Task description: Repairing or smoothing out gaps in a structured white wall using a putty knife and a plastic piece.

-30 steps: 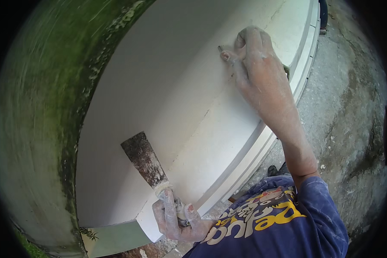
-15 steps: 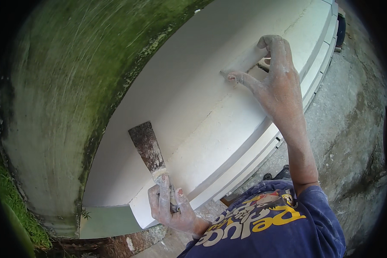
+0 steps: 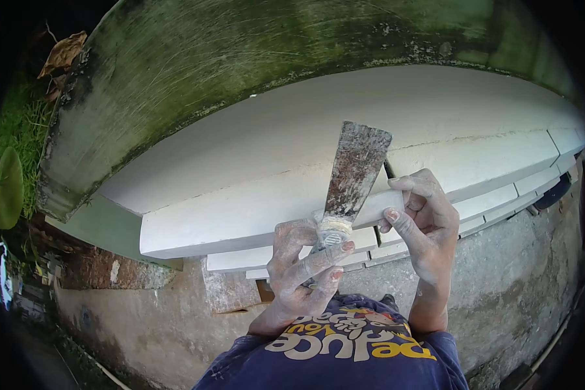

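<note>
My left hand [image 3: 302, 266] grips a rusty, putty-smeared scraper [image 3: 359, 166] by its handle, blade pointing up. My right hand [image 3: 426, 227] pinches a small pale oblong piece [image 3: 376, 208] between fingers and thumb; its left end reaches behind the scraper near my left fingers, and whether they touch it is unclear. Both hands are in front of a white stepped ledge [image 3: 481, 159], which has a crack along it and a dark narrow gap behind the piece. White dust coats both hands.
A mossy green-stained curved wall [image 3: 240, 58] rises beyond the ledge. Plants [image 3: 6, 185] and a dried brown leaf [image 3: 62, 52] are at the left. A rough concrete floor [image 3: 513, 292] lies below, with a dark object [image 3: 554, 195] near the ledge's right end.
My view has swung round, so the ledge runs more horizontally. My right hand has come down with the pale piece, off the ledge's top, beside my left hand and the scraper.
</note>
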Demonstrator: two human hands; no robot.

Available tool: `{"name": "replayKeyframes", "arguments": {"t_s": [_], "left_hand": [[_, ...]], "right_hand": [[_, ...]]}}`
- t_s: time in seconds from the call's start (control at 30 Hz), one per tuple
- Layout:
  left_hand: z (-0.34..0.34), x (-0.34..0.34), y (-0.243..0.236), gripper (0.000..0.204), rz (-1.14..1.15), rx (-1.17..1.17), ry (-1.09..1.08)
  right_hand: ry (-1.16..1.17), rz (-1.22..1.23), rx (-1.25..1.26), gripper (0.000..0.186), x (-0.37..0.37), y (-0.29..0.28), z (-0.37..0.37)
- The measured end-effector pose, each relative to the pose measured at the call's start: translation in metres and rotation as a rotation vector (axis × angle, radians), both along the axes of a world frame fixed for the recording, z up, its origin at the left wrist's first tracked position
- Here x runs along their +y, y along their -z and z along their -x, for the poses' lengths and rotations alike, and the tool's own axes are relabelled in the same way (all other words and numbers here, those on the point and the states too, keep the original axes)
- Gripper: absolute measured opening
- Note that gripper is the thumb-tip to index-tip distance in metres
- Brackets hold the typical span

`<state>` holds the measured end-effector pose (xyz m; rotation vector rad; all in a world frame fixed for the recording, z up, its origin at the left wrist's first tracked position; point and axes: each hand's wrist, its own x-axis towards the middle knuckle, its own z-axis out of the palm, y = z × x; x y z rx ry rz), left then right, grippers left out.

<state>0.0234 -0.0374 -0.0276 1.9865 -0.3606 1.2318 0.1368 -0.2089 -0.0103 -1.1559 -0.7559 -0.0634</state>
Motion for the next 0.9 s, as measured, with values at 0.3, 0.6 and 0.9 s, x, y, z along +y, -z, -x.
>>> {"name": "replayKeyframes", "arguments": {"t_s": [0.3, 0.6, 0.9], "left_hand": [[-0.051, -0.11, 0.012, 0.038, -0.108, -0.015, -0.338], [-0.07, -0.148, 0.03, 0.049, -0.154, -0.026, -0.428], [-0.083, -0.137, 0.016, 0.058, -0.3, -0.003, -0.211]], "right_hand": [[-0.284, 0.019, 0.094, 0.023, -0.065, 0.041, -0.032], [-0.273, 0.126, 0.044, 0.05, -0.096, 0.027, -0.05], [-0.091, -0.015, -0.015, 0.025, -0.099, 0.041, -0.066]]}}
